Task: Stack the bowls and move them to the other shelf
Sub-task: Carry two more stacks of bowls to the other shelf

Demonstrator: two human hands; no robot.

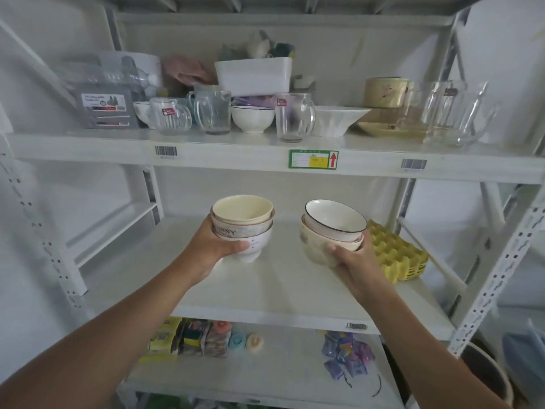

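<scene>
fingers (239, 246) grip cream stack (243, 222) | right: dark-rimmed stack (331, 228)

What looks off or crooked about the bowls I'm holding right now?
The stack in the right hand tilts: its black-rimmed top bowl leans left in the cream bowl. The left hand holds its stack nearly level.

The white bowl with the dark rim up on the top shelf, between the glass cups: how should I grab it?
Probably from the front, by the wall of the white bowl, thumb over its dark rim and fingers under the bulge. It stands upright on a narrow foot, with a glass jug and a glass mug close on either side, so side approaches look cramped. Lift straight up first.
</scene>
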